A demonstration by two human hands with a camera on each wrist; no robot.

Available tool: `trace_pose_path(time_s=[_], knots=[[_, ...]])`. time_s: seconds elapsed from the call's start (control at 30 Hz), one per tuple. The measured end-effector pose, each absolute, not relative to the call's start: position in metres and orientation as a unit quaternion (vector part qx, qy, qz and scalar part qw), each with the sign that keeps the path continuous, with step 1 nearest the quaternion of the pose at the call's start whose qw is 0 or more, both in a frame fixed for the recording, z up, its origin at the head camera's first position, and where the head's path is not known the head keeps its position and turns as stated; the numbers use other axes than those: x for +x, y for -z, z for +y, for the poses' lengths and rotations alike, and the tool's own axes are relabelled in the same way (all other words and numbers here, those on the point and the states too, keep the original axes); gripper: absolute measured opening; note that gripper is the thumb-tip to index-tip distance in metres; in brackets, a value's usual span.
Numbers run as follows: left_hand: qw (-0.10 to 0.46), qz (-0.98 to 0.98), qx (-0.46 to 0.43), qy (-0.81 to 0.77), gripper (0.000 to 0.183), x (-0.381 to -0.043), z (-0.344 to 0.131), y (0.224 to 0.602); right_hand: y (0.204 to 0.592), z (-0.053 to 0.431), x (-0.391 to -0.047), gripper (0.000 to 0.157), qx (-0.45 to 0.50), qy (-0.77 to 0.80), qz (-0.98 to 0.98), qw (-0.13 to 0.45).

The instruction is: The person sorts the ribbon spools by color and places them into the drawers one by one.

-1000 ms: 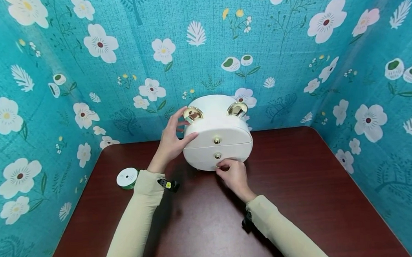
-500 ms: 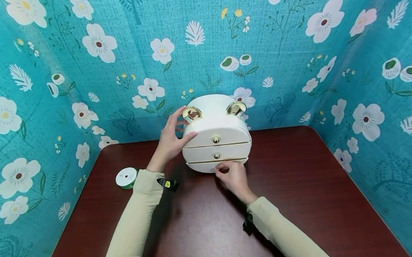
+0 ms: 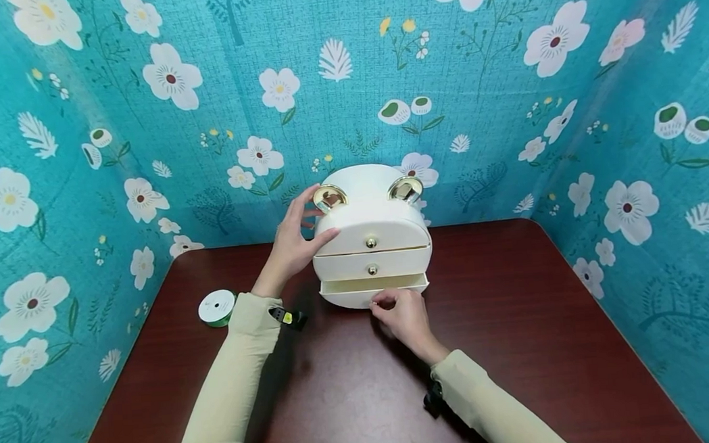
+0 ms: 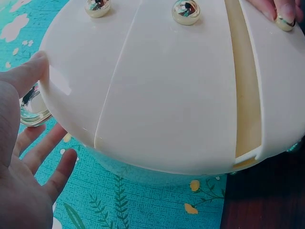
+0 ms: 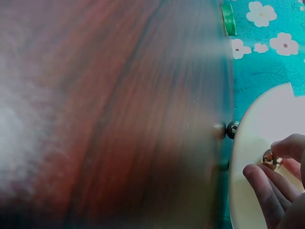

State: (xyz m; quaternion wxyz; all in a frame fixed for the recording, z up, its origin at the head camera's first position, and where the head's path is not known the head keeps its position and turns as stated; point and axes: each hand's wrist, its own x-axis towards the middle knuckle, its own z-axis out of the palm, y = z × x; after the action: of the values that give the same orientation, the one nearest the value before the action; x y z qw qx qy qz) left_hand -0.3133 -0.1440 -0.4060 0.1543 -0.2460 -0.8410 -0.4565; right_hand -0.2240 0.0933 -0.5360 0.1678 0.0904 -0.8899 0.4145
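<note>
A rounded white storage box [image 3: 357, 265] with three drawers, gold knobs and two gold ear-like rings [image 3: 331, 198] on top stands at the table's back. Its bottom drawer [image 3: 350, 299] is partly pulled out, showing a pale inside. My right hand [image 3: 406, 316] pinches the bottom drawer's gold knob [image 5: 271, 160] between thumb and fingers. At the box's upper left, my left hand [image 3: 295, 245] lies spread, its thumb [image 4: 28, 71] touching the front edge. Its other fingers reach behind the left ring, with several showing straight and apart in the left wrist view.
A white-topped spool of green ribbon [image 3: 217, 307] lies on the dark red-brown table [image 3: 352, 384], left of the box. Blue flowered cloth [image 3: 347, 100] hangs close behind the box and along both sides.
The bottom drawer has slid out toward me, from shut to partly open, with my right hand drawing back on its knob. My left hand stays at the box's upper left.
</note>
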Motion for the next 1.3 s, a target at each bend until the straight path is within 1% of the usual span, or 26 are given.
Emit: trace_pose_path(time_s=[0.47,0.93,1.3], knots=[[0.154,-0.84,-0.247,0.458,0.089,-0.313,-0.144,0.406,0.536,0.097,-0.207,0.01,0.093,-0.417,-0.891,0.156],[0.152,-0.837,-0.249,0.463,0.089,-0.313,-0.143,0.405,0.536,0.098,-0.195,0.012,0.101,-0.418,-0.887,0.166],[0.151,-0.835,-0.248,0.467,0.089,-0.314,-0.144,0.407,0.535,0.099,-0.184,0.01,0.1,-0.415,-0.891,0.157]])
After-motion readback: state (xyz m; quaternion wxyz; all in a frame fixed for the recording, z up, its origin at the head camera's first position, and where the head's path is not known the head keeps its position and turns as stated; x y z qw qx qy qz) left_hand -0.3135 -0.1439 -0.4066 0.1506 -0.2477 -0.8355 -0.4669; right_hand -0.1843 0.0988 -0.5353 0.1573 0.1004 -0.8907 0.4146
